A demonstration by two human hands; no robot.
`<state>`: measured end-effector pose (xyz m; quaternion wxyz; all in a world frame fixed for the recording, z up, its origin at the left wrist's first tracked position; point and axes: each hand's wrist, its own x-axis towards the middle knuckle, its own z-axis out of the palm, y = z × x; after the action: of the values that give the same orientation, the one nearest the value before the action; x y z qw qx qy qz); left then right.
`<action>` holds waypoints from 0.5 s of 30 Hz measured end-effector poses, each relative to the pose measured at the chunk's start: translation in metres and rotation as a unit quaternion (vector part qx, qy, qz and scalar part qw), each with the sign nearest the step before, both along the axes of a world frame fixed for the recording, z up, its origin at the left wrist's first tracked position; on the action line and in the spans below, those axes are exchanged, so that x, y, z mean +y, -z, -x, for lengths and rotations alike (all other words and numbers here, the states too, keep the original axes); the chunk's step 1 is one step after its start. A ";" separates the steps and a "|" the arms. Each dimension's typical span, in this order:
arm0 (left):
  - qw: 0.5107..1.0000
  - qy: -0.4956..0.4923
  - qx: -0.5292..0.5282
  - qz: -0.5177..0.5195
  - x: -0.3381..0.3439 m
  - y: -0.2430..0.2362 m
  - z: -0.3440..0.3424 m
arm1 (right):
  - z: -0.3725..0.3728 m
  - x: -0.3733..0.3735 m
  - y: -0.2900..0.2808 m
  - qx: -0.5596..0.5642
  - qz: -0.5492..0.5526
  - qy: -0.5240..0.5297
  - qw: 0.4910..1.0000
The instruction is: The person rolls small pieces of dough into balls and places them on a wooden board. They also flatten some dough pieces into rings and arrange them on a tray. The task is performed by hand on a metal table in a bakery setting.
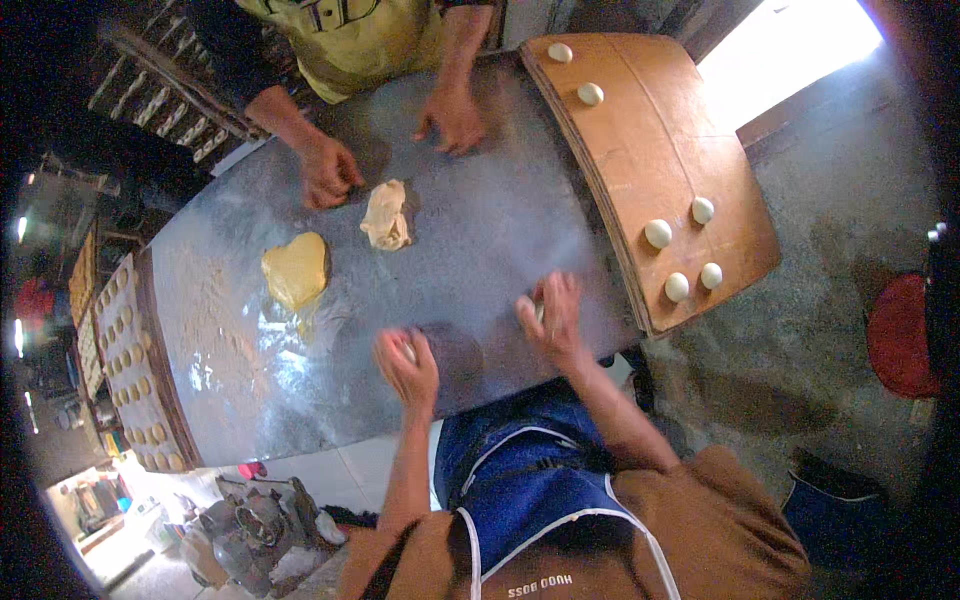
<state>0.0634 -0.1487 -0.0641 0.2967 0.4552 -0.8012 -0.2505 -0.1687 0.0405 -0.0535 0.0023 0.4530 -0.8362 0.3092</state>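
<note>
Over the near edge of the grey worktable, my left hand is curled around a small pale dough ball, mostly hidden by the fingers. My right hand, farther right and a bit farther off, closes on another pale dough ball. A torn, whitish lump of dough lies in the middle of the table. Left of it rests a smooth, yellowish mound, its kind unclear but dough-like. Several finished-looking round dough balls sit on the wooden board at right.
The wooden board lies across the table's right end. Opposite me, a co-worker's two hands hover near the whitish dough. Flour dusts the table's left part. A tray of small round pieces stands beyond the left edge. A red round seat is at far right.
</note>
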 end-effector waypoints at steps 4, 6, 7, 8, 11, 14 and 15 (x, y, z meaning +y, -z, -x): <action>0.993 0.095 -0.040 0.055 -0.001 0.005 -0.020 | -0.003 0.018 0.014 -0.040 -0.045 -0.126 0.990; 0.998 0.053 -0.029 0.001 -0.011 0.010 -0.023 | 0.018 0.016 0.011 0.131 -0.085 -0.124 0.980; 0.999 0.005 -0.007 -0.036 -0.020 0.014 -0.016 | 0.021 0.007 0.008 0.104 -0.078 -0.109 0.985; 0.998 -0.036 0.035 -0.047 -0.024 0.018 -0.012 | 0.022 -0.005 0.005 0.082 -0.054 -0.068 0.993; 0.998 0.063 0.009 -0.004 -0.002 0.015 -0.012 | 0.017 -0.009 0.004 -0.055 -0.065 -0.114 0.990; 0.969 0.215 0.034 0.116 -0.006 0.019 -0.031 | 0.023 0.000 0.010 -0.019 -0.036 -0.224 0.974; 0.974 0.183 0.004 0.136 -0.013 0.021 -0.034 | 0.030 0.000 0.011 0.076 -0.016 -0.218 0.973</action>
<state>0.0976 -0.1612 -0.0851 0.3082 0.2550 -0.8963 -0.1913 -0.1989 0.0403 -0.0641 -0.0088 0.6463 -0.7195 0.2539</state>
